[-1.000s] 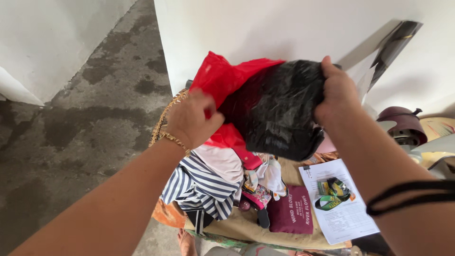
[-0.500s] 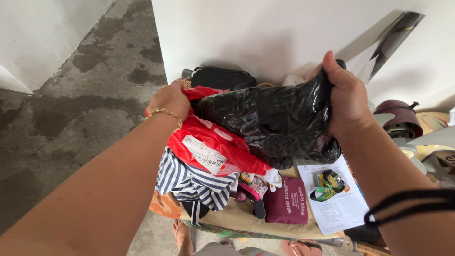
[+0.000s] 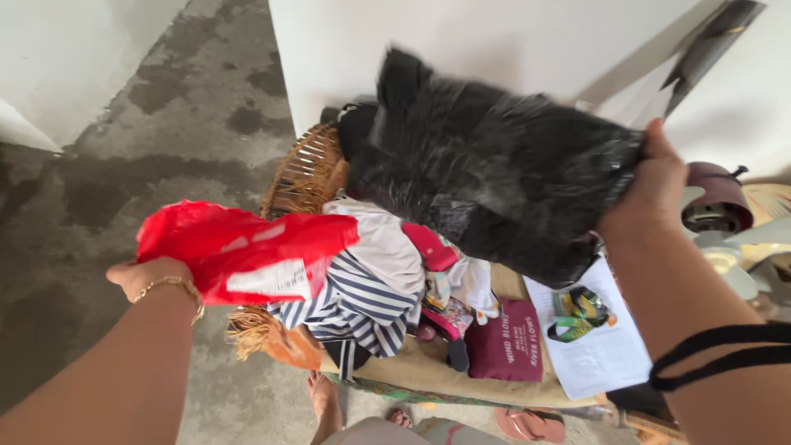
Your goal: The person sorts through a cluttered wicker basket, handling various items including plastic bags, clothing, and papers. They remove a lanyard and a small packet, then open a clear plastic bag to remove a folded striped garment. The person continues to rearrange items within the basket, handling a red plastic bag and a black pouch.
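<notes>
The black bag [image 3: 503,189], the biggest thing here, hangs at 1 o'clock over the cluttered table [image 3: 428,371], pinched shut at its edge by the right hand [image 3: 651,194]; it looks light, soft and slippery, best held by bunching the rim. The smaller red bag [image 3: 243,251] sits at 9 o'clock, gripped at its end by the left hand [image 3: 152,276], equally thin and limp. Against 0.5 s ago, the 2 bags have parted: red swung out left, black lifted and spread, uncovering the striped cloth [image 3: 358,301].

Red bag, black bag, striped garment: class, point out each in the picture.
red bag [image 3: 247,251], head view, middle of its crumpled plastic.
black bag [image 3: 494,189], head view, its centre.
striped garment [image 3: 362,309], head view, striped folds.
</notes>
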